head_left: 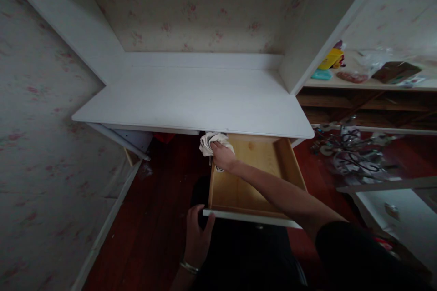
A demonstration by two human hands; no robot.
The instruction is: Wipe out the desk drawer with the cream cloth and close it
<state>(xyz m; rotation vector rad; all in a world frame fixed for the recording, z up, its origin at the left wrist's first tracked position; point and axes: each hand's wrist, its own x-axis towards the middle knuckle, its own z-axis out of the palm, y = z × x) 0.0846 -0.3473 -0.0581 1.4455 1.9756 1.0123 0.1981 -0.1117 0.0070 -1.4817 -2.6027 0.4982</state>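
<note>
Walls: pale wallpaper [41, 154] with little pink flowers, plus a dark red wooden floor [160, 191] down below
Counter: white painted counter [205, 100] with tall white side panels
Drawer: light-wood drawer with a white front [235, 195], pulled out from under the counter's right half
Cloth: crumpled off-white fabric cloth [205, 144], bunched over the drawer's left side wall, towards the back, just below the counter edge
Right hand: bare right hand [224, 157] reaching across the drawer, grip closed on the cloth, fingers partly buried in the folds
Left hand: bare left hand [199, 236] at the drawer's front left corner, thumb by the white front, grip curved and partway open; can't tell if it's actually pinching the panel
Wrist: shiny metal bangle [189, 267] on the left one
Off to the right: long wooden shelf unit [327, 82] with a bright yellow item [330, 60] and a flat turquoise item [322, 75] on top
Floor clutter: messy tangle of curved metal and clear bits [355, 152], kinda blurry, near a white cabinet [389, 207]
</note>
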